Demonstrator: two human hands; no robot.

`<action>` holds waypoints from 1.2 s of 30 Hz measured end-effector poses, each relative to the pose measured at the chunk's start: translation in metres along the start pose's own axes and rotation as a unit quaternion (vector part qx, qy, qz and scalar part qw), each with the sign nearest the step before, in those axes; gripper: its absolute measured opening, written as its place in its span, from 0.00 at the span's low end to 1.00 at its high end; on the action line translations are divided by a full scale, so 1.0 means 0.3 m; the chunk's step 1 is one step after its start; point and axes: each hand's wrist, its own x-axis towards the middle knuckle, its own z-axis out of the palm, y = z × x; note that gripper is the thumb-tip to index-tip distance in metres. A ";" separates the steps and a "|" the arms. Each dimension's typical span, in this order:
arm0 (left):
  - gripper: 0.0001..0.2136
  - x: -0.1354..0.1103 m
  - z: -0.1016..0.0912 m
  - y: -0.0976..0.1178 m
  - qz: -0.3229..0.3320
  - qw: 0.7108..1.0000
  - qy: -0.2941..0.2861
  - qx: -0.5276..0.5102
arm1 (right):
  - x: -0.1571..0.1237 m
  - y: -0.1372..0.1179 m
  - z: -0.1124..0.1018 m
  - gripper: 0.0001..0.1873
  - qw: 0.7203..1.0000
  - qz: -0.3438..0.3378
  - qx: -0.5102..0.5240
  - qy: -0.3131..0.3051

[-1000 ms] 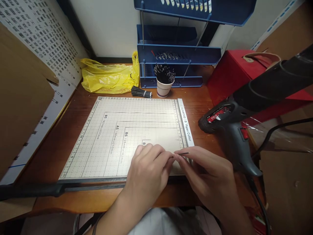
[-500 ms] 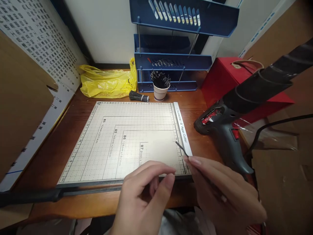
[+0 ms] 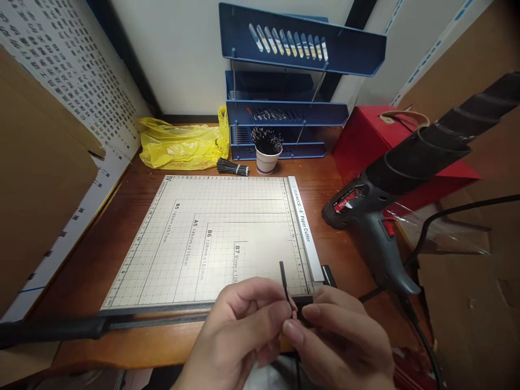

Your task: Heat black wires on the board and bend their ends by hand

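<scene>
A thin black wire (image 3: 283, 274) with a thicker, sleeve-like end stands up between my hands, over the near right part of the paper cutter (image 3: 211, 244). My left hand (image 3: 247, 325) pinches it just under that end, between thumb and forefinger. Close against it, my right hand (image 3: 341, 336) is curled round the lower part of the wire, its thumb touching near the left fingertips. A dark strand hangs below the hands; my fingers hide the stretch between.
Behind the cutter stand a paper cup (image 3: 267, 161) of black wires, a tied wire bundle (image 3: 232, 167), a yellow plastic bag (image 3: 184, 146) and a blue rack (image 3: 286, 114). To the right are a heat gun (image 3: 374, 211) and a red box (image 3: 365, 130). The cutter's handle (image 3: 57, 326) lies front left.
My right hand has brought the wire left and toward me, and its tip now points upward. My left hand has closed on the wire near the thicker end. The view has shifted slightly.
</scene>
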 end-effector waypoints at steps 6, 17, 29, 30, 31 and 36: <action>0.06 -0.016 -0.039 0.048 0.302 0.890 0.069 0.335 | 0.056 0.016 0.035 0.20 0.990 -0.002 0.020 0.138; 0.14 -0.023 -0.069 0.088 0.476 0.736 0.003 0.481 | 0.139 -0.038 0.024 0.19 0.967 0.097 0.236 0.011; 0.10 -0.032 -0.064 0.066 0.414 0.797 0.035 0.438 | 0.123 -0.069 0.023 0.27 0.982 0.070 0.175 0.028; 0.10 -0.033 -0.063 0.068 0.415 0.796 0.037 0.438 | 0.128 -0.070 0.022 0.26 0.982 0.060 0.177 0.025; 0.10 -0.035 -0.063 0.069 0.416 0.795 0.039 0.439 | 0.132 -0.071 0.021 0.26 0.982 0.052 0.178 0.021; 0.11 -0.041 -0.061 0.070 0.412 0.793 0.051 0.446 | 0.136 -0.074 0.015 0.24 0.986 0.038 0.163 0.001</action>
